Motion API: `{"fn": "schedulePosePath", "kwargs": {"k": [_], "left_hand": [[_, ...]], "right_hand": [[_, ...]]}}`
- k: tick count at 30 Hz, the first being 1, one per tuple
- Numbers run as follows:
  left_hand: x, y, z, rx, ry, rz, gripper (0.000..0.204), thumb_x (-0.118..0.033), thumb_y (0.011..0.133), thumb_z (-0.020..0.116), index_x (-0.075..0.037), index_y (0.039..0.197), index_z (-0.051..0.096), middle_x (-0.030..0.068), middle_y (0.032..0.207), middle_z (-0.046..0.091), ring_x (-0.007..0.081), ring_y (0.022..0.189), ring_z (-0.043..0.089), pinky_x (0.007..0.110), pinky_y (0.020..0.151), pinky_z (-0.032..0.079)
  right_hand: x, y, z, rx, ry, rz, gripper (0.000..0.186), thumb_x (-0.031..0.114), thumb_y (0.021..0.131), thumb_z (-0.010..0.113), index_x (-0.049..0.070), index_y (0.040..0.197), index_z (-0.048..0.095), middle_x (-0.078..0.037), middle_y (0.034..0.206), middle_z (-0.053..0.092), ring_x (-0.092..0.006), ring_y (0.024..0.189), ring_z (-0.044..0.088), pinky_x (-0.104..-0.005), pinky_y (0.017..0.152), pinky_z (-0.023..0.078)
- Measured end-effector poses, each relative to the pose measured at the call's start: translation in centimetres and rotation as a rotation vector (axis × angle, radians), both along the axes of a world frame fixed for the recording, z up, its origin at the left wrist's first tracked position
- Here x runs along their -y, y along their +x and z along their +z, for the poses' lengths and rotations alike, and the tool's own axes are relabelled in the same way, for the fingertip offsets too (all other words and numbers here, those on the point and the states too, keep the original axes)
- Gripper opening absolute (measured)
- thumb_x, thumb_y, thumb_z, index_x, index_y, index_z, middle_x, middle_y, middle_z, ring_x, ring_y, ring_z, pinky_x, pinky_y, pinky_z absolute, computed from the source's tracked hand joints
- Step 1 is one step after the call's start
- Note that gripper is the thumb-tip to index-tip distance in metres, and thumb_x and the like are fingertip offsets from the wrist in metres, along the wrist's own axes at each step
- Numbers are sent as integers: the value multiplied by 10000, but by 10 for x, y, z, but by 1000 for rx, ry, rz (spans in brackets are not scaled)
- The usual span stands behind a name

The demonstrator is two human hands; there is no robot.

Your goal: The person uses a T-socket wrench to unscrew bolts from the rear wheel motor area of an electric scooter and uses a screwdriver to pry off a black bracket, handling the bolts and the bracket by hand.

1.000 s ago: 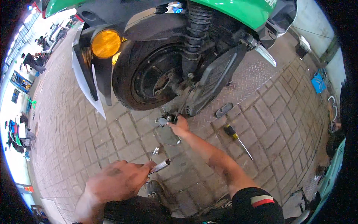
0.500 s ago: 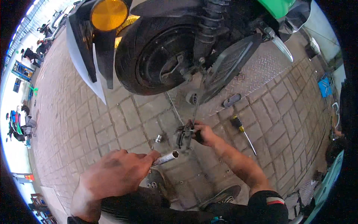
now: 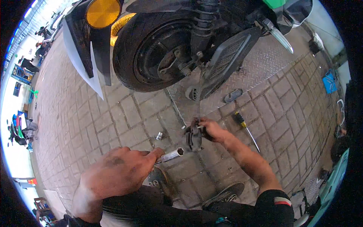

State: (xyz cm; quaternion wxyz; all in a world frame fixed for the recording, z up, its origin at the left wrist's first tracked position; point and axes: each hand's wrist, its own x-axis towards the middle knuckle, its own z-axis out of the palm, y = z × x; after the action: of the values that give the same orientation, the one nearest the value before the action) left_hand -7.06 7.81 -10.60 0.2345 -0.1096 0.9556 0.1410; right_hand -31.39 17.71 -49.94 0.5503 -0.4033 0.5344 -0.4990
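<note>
At the lower left my left hand (image 3: 117, 172) grips a silver tubular socket wrench (image 3: 172, 154), its hollow end pointing right. Right of it, my right hand (image 3: 211, 130) holds a dark brake caliper (image 3: 194, 140) hanging from a braided hose (image 3: 199, 98). Above both stands a scooter's black wheel (image 3: 132, 68) with a shock absorber (image 3: 202, 20) and an orange round reflector (image 3: 103, 12). A small silver socket (image 3: 159, 136) lies between my hands on the paving. A screwdriver with a yellow-black handle (image 3: 245, 128) lies right of my right hand.
A diamond-plate metal sheet (image 3: 264, 68) lies under the scooter, with a dark oblong piece (image 3: 233, 95) on it. A blue container (image 3: 329, 81) is at the right by the wall. Along the far left stand scooters (image 3: 20, 128) and other people (image 3: 28, 64). My shoes show at the bottom.
My right hand has moved right and toward me with the caliper. My left hand with the wrench has shifted slightly up and right. The scooter now sits higher in the view.
</note>
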Motion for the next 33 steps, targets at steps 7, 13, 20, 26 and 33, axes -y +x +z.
{"fn": "schedulePosePath", "kwargs": {"k": [7, 13, 20, 26, 33], "left_hand": [[-3, 21, -4, -198, -137, -57, 393, -134, 872, 543, -50, 1256, 543, 71, 821, 662, 264, 704, 660, 365, 647, 519], [0, 19, 0, 32, -82, 2, 456, -288, 963, 568, 8, 1307, 522, 146, 1009, 699, 319, 834, 676, 432, 727, 514], [5, 12, 6, 117, 37, 92, 443, -282, 972, 547, 26, 1288, 514, 170, 1013, 691, 354, 837, 671, 462, 730, 524], [8, 13, 2, 67, 20, 82, 434, -136, 882, 570, -16, 1289, 480, 125, 859, 675, 352, 765, 670, 456, 649, 521], [8, 9, 7, 91, 28, 77, 393, -205, 951, 549, 2, 1277, 477, 164, 846, 660, 385, 716, 648, 489, 634, 507]], "right_hand": [[13, -39, 12, -856, 177, -197, 413, 132, 782, 583, -24, 1163, 604, -239, 1006, 660, -443, 1007, 602, -500, 925, 467], [8, -55, 6, -966, 77, -365, 484, 89, 762, 598, -38, 1228, 567, -285, 1157, 607, -477, 1147, 515, -510, 1025, 401], [11, -4, 7, -1185, -106, -873, 606, 64, 759, 612, -108, 1317, 450, -328, 1344, 462, -458, 1228, 453, -547, 1075, 330], [37, 97, 48, -1008, -268, 129, 520, 118, 816, 627, 2, 1312, 526, -235, 1315, 517, -416, 1271, 451, -558, 1065, 354], [63, 180, -22, -1141, -300, 368, 354, 174, 967, 419, 95, 1275, 575, -143, 1316, 529, -342, 1250, 486, -511, 1040, 407]]}}
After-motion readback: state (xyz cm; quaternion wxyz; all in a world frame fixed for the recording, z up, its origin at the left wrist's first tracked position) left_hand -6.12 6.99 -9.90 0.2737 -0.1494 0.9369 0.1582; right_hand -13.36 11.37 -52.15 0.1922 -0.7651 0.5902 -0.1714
